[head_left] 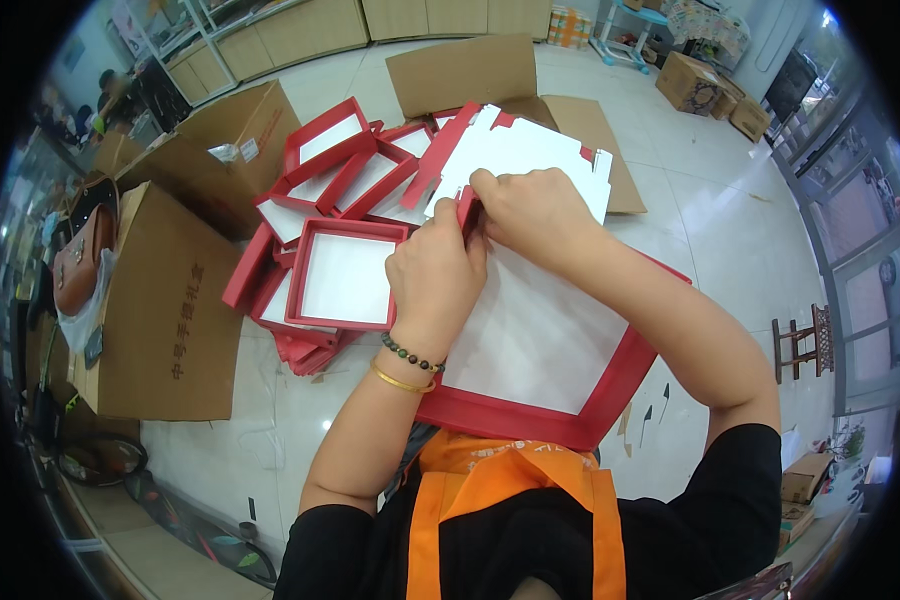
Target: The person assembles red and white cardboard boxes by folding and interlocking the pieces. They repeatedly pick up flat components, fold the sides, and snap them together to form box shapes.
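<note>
On my lap rests a large red cardboard box with a white inside, its near and right walls standing up. My left hand and my right hand meet at its far left corner. Both are closed on a small red flap between them, the fingers pressed together. Just beyond my hands lies a flat, unfolded red-and-white card sheet with notched edges. To the left, several smaller red box trays with white insides are piled up.
Open brown cartons stand at the left and behind the pile. A brown bag hangs by the left carton. Closed cartons and a small wooden stand are at the right. A person sits far left.
</note>
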### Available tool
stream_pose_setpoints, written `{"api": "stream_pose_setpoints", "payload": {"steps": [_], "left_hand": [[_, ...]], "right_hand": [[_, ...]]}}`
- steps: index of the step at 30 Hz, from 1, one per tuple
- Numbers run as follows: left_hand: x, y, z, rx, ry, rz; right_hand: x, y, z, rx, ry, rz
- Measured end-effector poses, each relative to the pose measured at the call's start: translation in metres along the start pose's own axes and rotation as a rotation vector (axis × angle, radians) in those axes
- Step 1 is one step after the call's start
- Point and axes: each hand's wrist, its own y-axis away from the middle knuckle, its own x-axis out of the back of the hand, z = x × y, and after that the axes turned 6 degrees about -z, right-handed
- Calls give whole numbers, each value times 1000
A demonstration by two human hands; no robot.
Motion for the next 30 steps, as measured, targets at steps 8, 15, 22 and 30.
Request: {"api": "stream_pose_setpoints", "payload": {"steps": [8, 15, 22, 30], "left_hand": [[14, -1, 17, -153, 110, 63], [37, 26, -18, -232, 397, -155], [51, 12, -28, -134, -95, -199], [64, -40, 0, -428, 86, 334]], "right_hand": [[40, 8, 8, -228, -318, -130], [70, 34, 58, -332, -617, 15], [97, 50, 28, -149, 85, 247], [75, 29, 16, -127, -147, -187]]}}
